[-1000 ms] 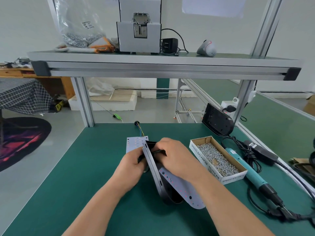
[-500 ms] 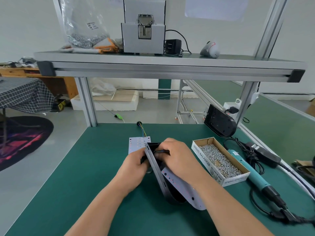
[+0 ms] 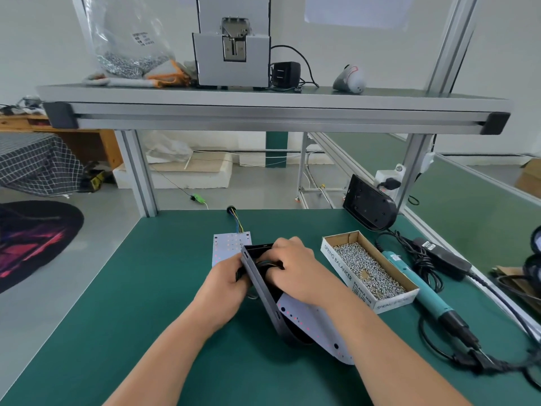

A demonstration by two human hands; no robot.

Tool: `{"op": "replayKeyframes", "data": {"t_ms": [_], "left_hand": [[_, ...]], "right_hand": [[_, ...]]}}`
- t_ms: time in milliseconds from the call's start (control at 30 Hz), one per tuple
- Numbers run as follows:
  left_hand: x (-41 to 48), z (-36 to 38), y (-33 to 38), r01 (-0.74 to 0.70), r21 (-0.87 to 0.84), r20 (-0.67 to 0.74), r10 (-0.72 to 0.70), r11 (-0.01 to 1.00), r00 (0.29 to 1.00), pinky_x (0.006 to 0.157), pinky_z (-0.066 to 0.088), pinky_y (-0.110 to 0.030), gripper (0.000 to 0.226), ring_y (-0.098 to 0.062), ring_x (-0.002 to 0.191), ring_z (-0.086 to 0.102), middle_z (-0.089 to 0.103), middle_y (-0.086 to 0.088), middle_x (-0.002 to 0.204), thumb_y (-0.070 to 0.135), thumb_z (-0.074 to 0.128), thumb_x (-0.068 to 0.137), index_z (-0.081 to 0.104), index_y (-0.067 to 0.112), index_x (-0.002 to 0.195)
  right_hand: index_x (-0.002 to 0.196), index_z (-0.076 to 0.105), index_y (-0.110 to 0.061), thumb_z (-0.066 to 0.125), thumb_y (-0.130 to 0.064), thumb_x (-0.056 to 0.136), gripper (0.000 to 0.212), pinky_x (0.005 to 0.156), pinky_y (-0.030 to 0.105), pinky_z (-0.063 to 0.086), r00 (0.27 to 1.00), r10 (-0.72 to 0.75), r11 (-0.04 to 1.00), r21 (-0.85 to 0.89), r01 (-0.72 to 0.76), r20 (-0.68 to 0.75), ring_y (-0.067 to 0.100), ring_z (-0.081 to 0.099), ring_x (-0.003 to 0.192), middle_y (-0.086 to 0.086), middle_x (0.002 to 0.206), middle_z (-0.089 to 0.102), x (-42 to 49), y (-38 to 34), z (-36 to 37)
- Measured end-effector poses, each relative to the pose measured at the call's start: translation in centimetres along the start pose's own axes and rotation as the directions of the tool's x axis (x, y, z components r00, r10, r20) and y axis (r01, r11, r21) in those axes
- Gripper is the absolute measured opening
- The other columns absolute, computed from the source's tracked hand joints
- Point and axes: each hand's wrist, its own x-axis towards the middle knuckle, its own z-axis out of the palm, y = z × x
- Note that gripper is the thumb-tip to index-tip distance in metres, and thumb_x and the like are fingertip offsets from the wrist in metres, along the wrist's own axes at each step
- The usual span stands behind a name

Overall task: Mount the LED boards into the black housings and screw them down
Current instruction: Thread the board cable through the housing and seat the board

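Observation:
A black housing (image 3: 265, 291) stands tilted on its edge at the middle of the green table. My left hand (image 3: 224, 284) grips its outer wall from the left. My right hand (image 3: 295, 269) reaches into its open side, fingers curled round a black cable there. A white LED board (image 3: 314, 326) with red dots lies partly inside the housing under my right wrist and sticks out toward me. A second white LED board (image 3: 227, 244) with coloured wires lies flat just behind my left hand.
A cardboard box of screws (image 3: 367, 271) sits right of my hands. A teal electric screwdriver (image 3: 421, 291) with black cables lies beyond it. Another black housing (image 3: 367, 206) leans against the right post. The overhead shelf (image 3: 263, 112) carries a screw feeder.
My hands and the housing stay in place. The fingers of my right hand have shifted slightly on the cable inside the housing. The camera has tipped a little.

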Motion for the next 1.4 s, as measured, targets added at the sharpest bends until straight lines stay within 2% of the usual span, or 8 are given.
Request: {"op": "replayKeyframes", "data": {"t_ms": [167, 400, 533, 700, 833, 933, 1067, 1400], "left_hand": [[0.1, -0.1, 0.2, -0.018, -0.014, -0.013, 0.018, 1.000, 1.000, 0.074, 0.054, -0.013, 0.042, -0.001, 0.094, 0.072, 0.077, 0.021, 0.098, 0.022, 0.046, 0.088, 0.069, 0.054, 0.102], [0.2, -0.3, -0.6, -0.006, -0.053, -0.030, 0.004, 0.999, 1.000, 0.091, 0.058, -0.031, 0.043, -0.003, 0.107, 0.071, 0.078, 0.017, 0.110, 0.010, 0.054, 0.099, 0.069, 0.048, 0.110], [0.0, -0.4, -0.3, -0.010, -0.029, -0.027, 0.010, 1.000, 1.000, 0.087, 0.054, -0.015, 0.049, 0.002, 0.107, 0.069, 0.077, 0.021, 0.111, 0.003, 0.051, 0.104, 0.068, 0.048, 0.109], [0.2, -0.5, -0.6, 0.025, -0.018, -0.041, -0.026, 1.000, 0.999, 0.096, 0.058, -0.036, 0.047, -0.007, 0.110, 0.070, 0.077, 0.019, 0.111, 0.002, 0.051, 0.104, 0.068, 0.046, 0.108], [0.2, -0.6, -0.6, 0.012, -0.020, -0.021, -0.013, 1.000, 1.000, 0.096, 0.055, -0.033, 0.052, -0.006, 0.111, 0.070, 0.077, 0.019, 0.112, -0.001, 0.051, 0.103, 0.069, 0.047, 0.107], [0.2, -0.7, -0.4, 0.014, -0.032, 0.005, -0.014, 0.999, 1.000, 0.088, 0.055, -0.019, 0.049, 0.000, 0.108, 0.071, 0.077, 0.020, 0.113, 0.005, 0.052, 0.100, 0.069, 0.049, 0.109], [0.0, -0.3, -0.3, 0.001, -0.011, 0.020, -0.001, 1.000, 1.000, 0.087, 0.055, -0.018, 0.037, 0.006, 0.110, 0.069, 0.075, 0.026, 0.117, 0.028, 0.051, 0.094, 0.066, 0.052, 0.118], [0.0, 0.0, -0.4, 0.051, -0.027, -0.027, -0.052, 0.998, 0.998, 0.104, 0.055, -0.046, 0.039, 0.001, 0.114, 0.069, 0.075, 0.025, 0.117, 0.029, 0.055, 0.090, 0.067, 0.051, 0.120]], "right_hand": [[0.129, 0.073, -0.036, 0.054, -0.011, 0.099, 0.043, 0.106, 0.042, 0.037, 0.998, -0.065, 0.995, 0.076, 0.063, 0.021, 0.026, 0.043, 0.118, 0.004, 0.115, 0.061, -0.2, 1.0, -0.1], [0.101, 0.066, -0.045, 0.080, -0.016, 0.088, 0.034, 0.095, 0.018, 0.042, 0.964, -0.035, 0.935, 0.333, 0.125, -0.264, 0.003, 0.057, 0.110, -0.014, 0.106, 0.063, -0.8, 3.3, -1.4], [0.115, 0.062, -0.029, 0.078, -0.034, 0.093, 0.027, 0.096, 0.031, 0.049, 0.987, 0.114, 0.940, 0.334, -0.070, -0.114, 0.006, 0.061, 0.107, -0.007, 0.116, 0.061, -1.3, 4.4, -2.4], [0.118, 0.062, -0.024, 0.066, -0.058, 0.095, 0.040, 0.082, 0.034, 0.051, 0.977, 0.202, 0.979, -0.017, -0.201, 0.068, 0.011, 0.065, 0.094, -0.009, 0.100, 0.069, -3.0, 5.5, -3.5], [0.092, 0.072, -0.020, 0.078, -0.035, 0.093, 0.016, 0.066, 0.030, 0.047, 0.983, 0.184, 0.955, 0.233, -0.186, 0.030, 0.007, 0.061, 0.068, -0.002, 0.081, 0.072, -4.0, 6.5, -3.9], [0.078, 0.067, -0.013, 0.077, -0.024, 0.096, 0.023, 0.061, 0.031, 0.036, 0.978, 0.207, 0.833, 0.527, -0.168, -0.016, 0.012, 0.046, 0.061, -0.002, 0.066, 0.054, -4.1, 6.7, -3.8], [0.080, 0.071, -0.011, 0.080, -0.023, 0.090, 0.019, 0.070, 0.033, 0.049, 0.969, 0.240, 0.521, 0.835, -0.180, 0.060, 0.023, 0.062, 0.072, 0.013, 0.082, 0.067, -4.0, 5.8, -2.8], [0.096, 0.075, -0.003, 0.079, -0.019, 0.087, 0.019, 0.074, 0.037, 0.061, 0.968, 0.205, 0.191, 0.965, -0.182, 0.142, 0.029, 0.073, 0.081, 0.020, 0.100, 0.074, -3.3, 5.5, -0.9]]}}
